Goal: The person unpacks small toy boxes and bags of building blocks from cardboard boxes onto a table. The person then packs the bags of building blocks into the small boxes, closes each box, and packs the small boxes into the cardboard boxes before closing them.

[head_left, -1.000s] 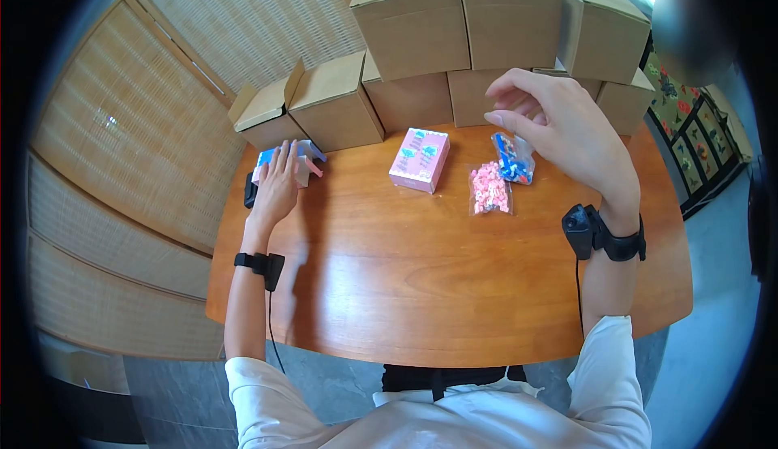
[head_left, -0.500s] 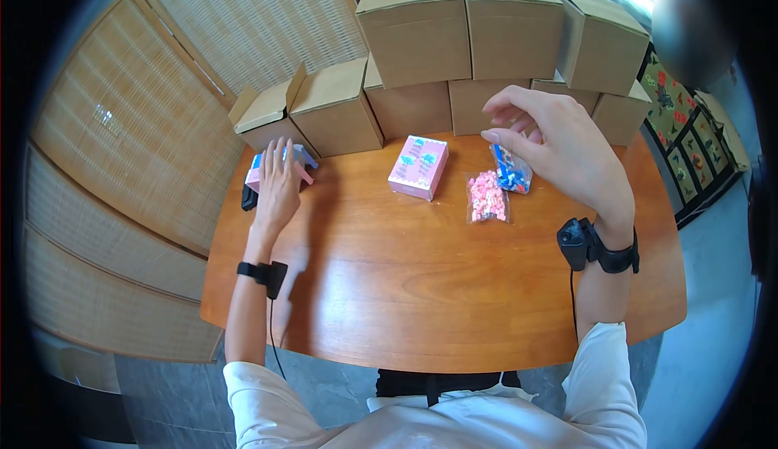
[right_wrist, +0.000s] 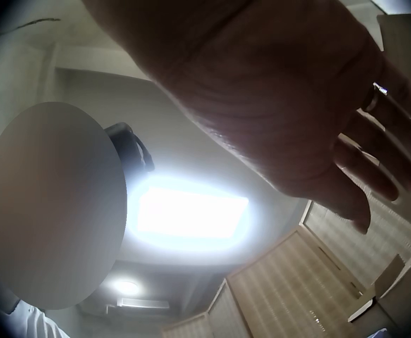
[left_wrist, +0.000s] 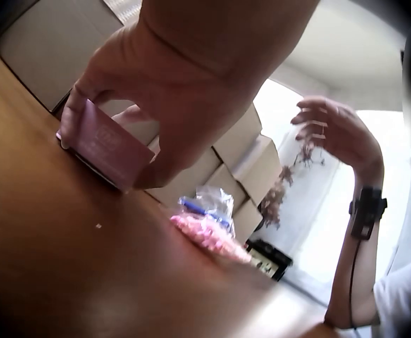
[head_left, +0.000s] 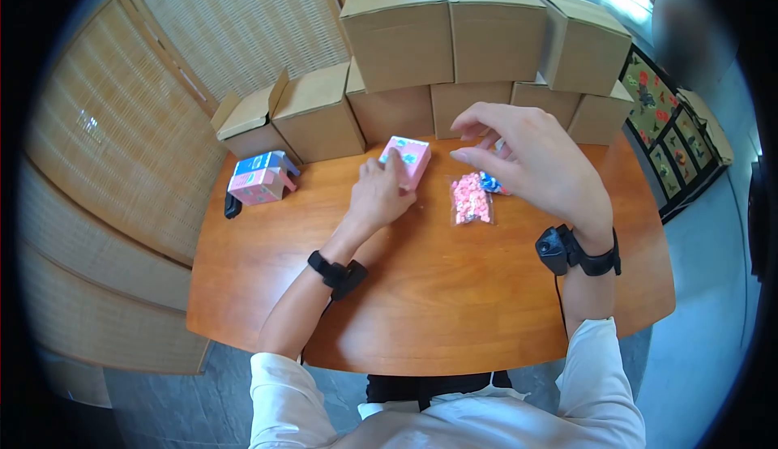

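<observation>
My left hand (head_left: 376,195) is at the small pink box (head_left: 417,157) in the middle of the table. In the left wrist view, its fingers and thumb grip opposite sides of that pink box (left_wrist: 110,149). My right hand (head_left: 535,161) hovers in the air over the right of the table, fingers loosely bent, holding nothing. Below it lie a clear bag of pink pieces (head_left: 470,199) and a bag of blue pieces (head_left: 493,184), the latter mostly hidden by the hand. A pink-and-blue box (head_left: 261,181) with a raised flap sits at the left.
Brown cardboard boxes (head_left: 320,117) line the table's back edge, with more cardboard boxes (head_left: 498,40) stacked on top at centre and right. A black object (head_left: 232,206) lies beside the pink-and-blue box. Woven screens (head_left: 105,149) stand along the left.
My left hand has left the pink-and-blue box and moved right to the small pink box, taking hold of it. The right hand stays raised in much the same pose.
</observation>
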Demonstrator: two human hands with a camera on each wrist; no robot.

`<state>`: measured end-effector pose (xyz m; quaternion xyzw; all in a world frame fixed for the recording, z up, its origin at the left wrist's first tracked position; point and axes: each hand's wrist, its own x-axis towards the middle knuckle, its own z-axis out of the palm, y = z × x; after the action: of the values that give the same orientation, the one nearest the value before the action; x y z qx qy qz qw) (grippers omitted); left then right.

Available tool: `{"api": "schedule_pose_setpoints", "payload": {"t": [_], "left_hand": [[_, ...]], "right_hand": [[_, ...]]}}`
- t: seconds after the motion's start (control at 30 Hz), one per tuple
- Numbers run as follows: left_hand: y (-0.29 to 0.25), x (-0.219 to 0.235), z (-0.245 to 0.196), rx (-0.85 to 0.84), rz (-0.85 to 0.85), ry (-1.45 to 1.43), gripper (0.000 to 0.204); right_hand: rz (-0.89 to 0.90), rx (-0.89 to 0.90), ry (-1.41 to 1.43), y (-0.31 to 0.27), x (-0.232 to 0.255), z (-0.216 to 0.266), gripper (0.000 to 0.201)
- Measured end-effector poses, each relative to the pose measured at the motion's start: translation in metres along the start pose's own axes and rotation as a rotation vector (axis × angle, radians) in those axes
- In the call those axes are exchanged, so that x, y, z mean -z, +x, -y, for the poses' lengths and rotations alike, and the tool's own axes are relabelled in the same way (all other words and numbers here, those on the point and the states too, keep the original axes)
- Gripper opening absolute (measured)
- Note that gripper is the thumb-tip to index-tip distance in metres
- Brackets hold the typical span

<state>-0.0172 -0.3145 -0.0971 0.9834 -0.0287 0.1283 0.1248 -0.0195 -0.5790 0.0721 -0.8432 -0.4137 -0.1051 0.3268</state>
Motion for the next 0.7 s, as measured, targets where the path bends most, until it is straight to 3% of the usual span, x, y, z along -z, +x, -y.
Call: {"api": "schedule_pose_setpoints", "payload": {"t": [0.03,0.1,0.13,0.17,0.23,0.27,0.33,0.37,0.43,0.5,0.53,0.6,0.7], "left_hand": [[0.004,0.007,0.003,-0.017,-0.001,0.002,0.098],[0.010,0.025,0.010,0.201,0.204,-0.195,0.093],[0.012,0.027,0.026,0.191,0.251,-0.507,0.084],[0.009,0.045,0.021,0.177,0.254,-0.501,0.084],[-0.003,0.083,0.007,0.193,0.250,-1.330,0.078],[-0.005,0.093,0.002,0.184,0.264,-1.322,0.078],[-0.007,0.107,-0.007,-0.024,0.134,-1.929,0.072],[-0.008,0.115,-0.017,-0.024,0.140,-1.934,0.072],[-0.011,0.128,-0.046,-0.214,0.018,-1.848,0.072],[-0.011,0.134,-0.061,-0.226,-0.009,-1.828,0.072],[-0.012,0.136,-0.064,-0.196,0.011,-1.728,0.072],[-0.013,0.141,-0.069,-0.185,0.036,-1.675,0.070],[-0.019,0.147,-0.072,-0.188,-0.044,-1.752,0.064]], "right_hand": [[-0.016,0.029,0.003,-0.001,0.000,0.000,0.033],[0.008,-0.018,0.017,-0.001,0.001,0.003,0.033],[-0.009,0.019,-0.016,-0.001,-0.002,0.000,0.034],[-0.026,0.056,-0.048,0.000,-0.004,-0.002,0.034],[-0.010,0.057,-0.017,0.003,-0.006,-0.002,0.041],[-0.055,0.032,0.002,0.003,-0.010,-0.001,0.050],[-0.102,-0.002,0.019,0.004,-0.019,0.002,0.060],[-0.113,-0.019,0.056,0.004,-0.023,0.004,0.067],[-0.117,-0.032,0.085,0.005,-0.021,0.014,0.075],[0.102,-0.198,0.423,0.008,-0.004,0.033,0.086],[0.105,-0.198,0.414,0.009,-0.009,0.028,0.086],[-0.086,0.073,0.239,0.010,-0.023,0.010,0.085],[-0.012,-0.027,0.459,0.008,-0.018,0.022,0.080]]}}
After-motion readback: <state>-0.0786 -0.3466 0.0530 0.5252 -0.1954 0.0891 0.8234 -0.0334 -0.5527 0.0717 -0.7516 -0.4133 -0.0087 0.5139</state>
